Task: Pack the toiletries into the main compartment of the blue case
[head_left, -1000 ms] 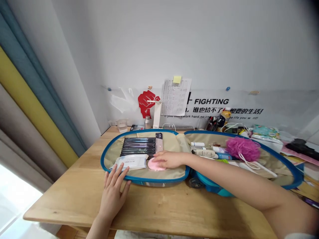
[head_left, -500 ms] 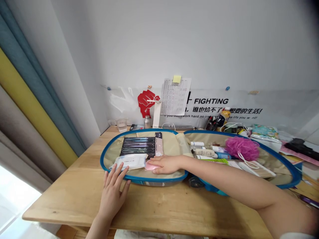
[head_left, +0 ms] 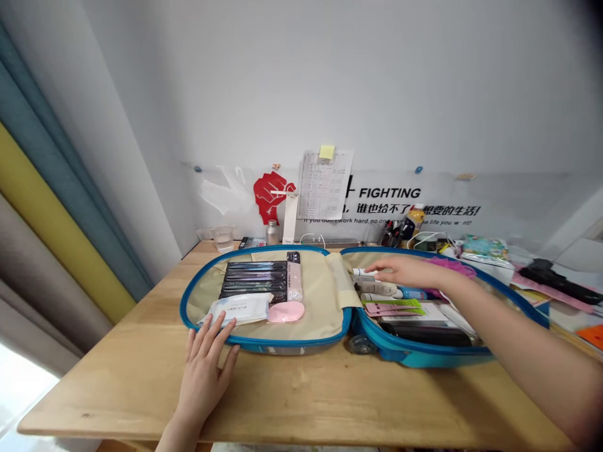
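A blue suitcase (head_left: 282, 344) lies open on the wooden table (head_left: 301, 395). Its left half holds a black toothbrush pack (head_left: 254, 279), a white wipes pack (head_left: 239, 309) and a round pink item (head_left: 286, 311). My left hand (head_left: 203, 370) lies flat and open on the table, fingertips touching the suitcase rim by the wipes. My right hand (head_left: 406, 271) reaches into the right half with fingers stretched out, over white tubes (head_left: 381, 289) and next to a pink bath sponge (head_left: 456, 269) that my arm partly hides.
Green and pink packets (head_left: 393, 306) and a black case (head_left: 426, 334) lie in the right half. Along the wall stand a white lamp (head_left: 289, 216), a small metal bottle (head_left: 271, 232), a clear cup (head_left: 223, 238) and an orange bottle (head_left: 413, 220). Clutter crowds the right.
My right hand left the pink round item in the left half and moved right into the other half. My left hand stayed put. The camera shifted slightly.
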Demonstrator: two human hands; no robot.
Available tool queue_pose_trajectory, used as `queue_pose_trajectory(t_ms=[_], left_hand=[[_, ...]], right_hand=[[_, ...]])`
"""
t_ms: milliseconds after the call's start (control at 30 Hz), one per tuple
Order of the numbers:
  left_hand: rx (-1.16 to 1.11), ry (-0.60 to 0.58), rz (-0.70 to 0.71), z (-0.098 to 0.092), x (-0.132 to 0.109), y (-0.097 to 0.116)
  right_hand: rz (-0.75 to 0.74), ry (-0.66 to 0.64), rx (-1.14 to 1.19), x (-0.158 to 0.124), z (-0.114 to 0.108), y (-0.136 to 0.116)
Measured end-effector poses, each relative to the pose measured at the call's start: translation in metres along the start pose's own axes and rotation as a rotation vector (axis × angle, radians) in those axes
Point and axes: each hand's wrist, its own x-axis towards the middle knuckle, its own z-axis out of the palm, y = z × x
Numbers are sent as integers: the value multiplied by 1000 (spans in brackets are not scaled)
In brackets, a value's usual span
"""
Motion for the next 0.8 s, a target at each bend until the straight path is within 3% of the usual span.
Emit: queue_pose_trajectory(t_ms=[167, 367, 800], left_hand=[[0, 9, 7, 0, 1, 1], [4, 9, 4, -1, 2, 2], [-24, 24, -18, -2, 3, 4]], right_hand=[[90, -63, -52, -32, 21, 34], [111, -50, -111, -41, 48, 47], [63, 19, -177, -46, 58, 61]])
